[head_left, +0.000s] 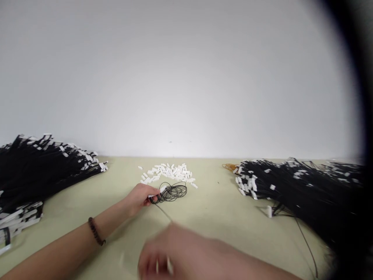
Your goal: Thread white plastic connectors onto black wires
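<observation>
My left hand [142, 196] reaches out over the table and pinches a small white connector at the edge of a coil of thin black wire [171, 191]. A single strand runs from that coil back toward my right hand [175, 254], which is low in the view and smeared by motion. Something small and white shows between its fingers, too blurred to name. Just beyond the coil lies a heap of small white plastic connectors [169, 174].
A large pile of black wires with white ends [43, 167] covers the left of the pale green table [212, 206]. Another such pile [300, 186] spreads over the right. Orange rubber bands [229, 167] lie beside it. A plain wall stands behind.
</observation>
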Available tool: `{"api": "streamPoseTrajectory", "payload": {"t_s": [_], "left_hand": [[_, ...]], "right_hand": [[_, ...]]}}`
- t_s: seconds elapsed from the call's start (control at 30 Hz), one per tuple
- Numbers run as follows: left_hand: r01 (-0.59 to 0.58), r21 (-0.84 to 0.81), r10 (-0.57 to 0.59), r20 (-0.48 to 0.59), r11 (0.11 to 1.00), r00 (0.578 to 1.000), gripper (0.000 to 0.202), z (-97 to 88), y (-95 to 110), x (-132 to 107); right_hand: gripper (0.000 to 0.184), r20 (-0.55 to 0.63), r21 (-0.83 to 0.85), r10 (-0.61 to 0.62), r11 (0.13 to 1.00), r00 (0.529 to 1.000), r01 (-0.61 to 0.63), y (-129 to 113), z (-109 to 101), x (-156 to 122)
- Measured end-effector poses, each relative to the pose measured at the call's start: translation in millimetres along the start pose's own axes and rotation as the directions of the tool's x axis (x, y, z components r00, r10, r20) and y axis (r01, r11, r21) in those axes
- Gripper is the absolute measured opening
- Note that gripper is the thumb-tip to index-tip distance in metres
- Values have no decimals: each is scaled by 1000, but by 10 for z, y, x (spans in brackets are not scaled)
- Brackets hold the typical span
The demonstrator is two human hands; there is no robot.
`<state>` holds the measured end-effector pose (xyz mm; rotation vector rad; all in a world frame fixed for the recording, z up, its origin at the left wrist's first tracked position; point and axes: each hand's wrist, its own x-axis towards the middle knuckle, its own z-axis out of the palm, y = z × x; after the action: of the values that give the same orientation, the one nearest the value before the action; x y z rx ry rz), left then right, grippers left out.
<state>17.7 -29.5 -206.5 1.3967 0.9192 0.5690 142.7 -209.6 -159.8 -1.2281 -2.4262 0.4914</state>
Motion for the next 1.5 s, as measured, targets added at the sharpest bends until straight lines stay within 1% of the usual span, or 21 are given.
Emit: {"api": "streamPoseTrajectory", "payload": {"t_s": [0.03, 0.07, 0.1, 0.13, 0.17, 0.2, 0.23, 0.3, 0.4, 0.47, 0.8, 1.0, 1.13, 1.27, 1.5], "left_hand": [[-21, -32, 20, -26, 999, 999, 29, 18, -24, 8], [-36, -59, 33, -46, 998, 998, 29, 31, -46, 17], [-45, -80, 41, -55, 996, 998, 28, 39, -64, 24], [-48, -94, 43, -56, 994, 998, 28, 43, -78, 29], [-48, -100, 43, -51, 994, 998, 29, 44, -87, 31], [-48, -99, 44, -45, 994, 998, 30, 43, -92, 32], [-50, -96, 46, -41, 994, 998, 32, 44, -94, 30], [-56, -93, 52, -45, 994, 998, 34, 49, -92, 24], [-75, -104, 70, -50, 992, 996, 33, 62, -88, 19], [-78, -98, 73, -45, 992, 996, 32, 68, -92, 20], [-88, -11, 88, -29, 996, 996, 32, 77, -91, -13], [-89, -25, 88, -39, 996, 995, 32, 89, -69, -25], [-92, -35, 91, -35, 995, 995, 31, 85, -73, -16], [-100, -32, 99, -26, 994, 995, 32, 85, -80, -15], [-90, -31, 89, -38, 995, 995, 32, 89, -66, -19]], "right_hand": [[23, -45, 39, 18, 999, 999, -16, 178, -2, 124], [22, -224, 157, 119, 984, 967, -85, 369, 13, 231], [22, -381, 262, 223, 957, 897, -126, 559, 43, 313], [20, -462, 343, 312, 926, 830, -157, 736, 84, 369], [20, -493, 395, 378, 900, 784, -185, 891, 130, 400], [20, -512, 433, 413, 881, 753, -190, 1013, 178, 409], [19, -514, 454, 431, 870, 742, -190, 1099, 222, 405], [18, -507, 474, 424, 864, 750, -169, 1173, 289, 380], [16, -489, 470, 390, 871, 780, -142, 1138, 333, 360], [14, -484, 456, 382, 878, 787, -146, 1104, 336, 366], [16, -487, 404, 394, 893, 779, -199, 1088, 301, 381], [16, -537, 337, 355, 922, 765, -191, 1058, 294, 372], [15, -539, 348, 373, 915, 755, -203, 1058, 289, 368], [16, -544, 339, 361, 920, 757, -195, 1053, 285, 364], [16, -563, 318, 359, 925, 745, -206, 1073, 295, 364]]}}
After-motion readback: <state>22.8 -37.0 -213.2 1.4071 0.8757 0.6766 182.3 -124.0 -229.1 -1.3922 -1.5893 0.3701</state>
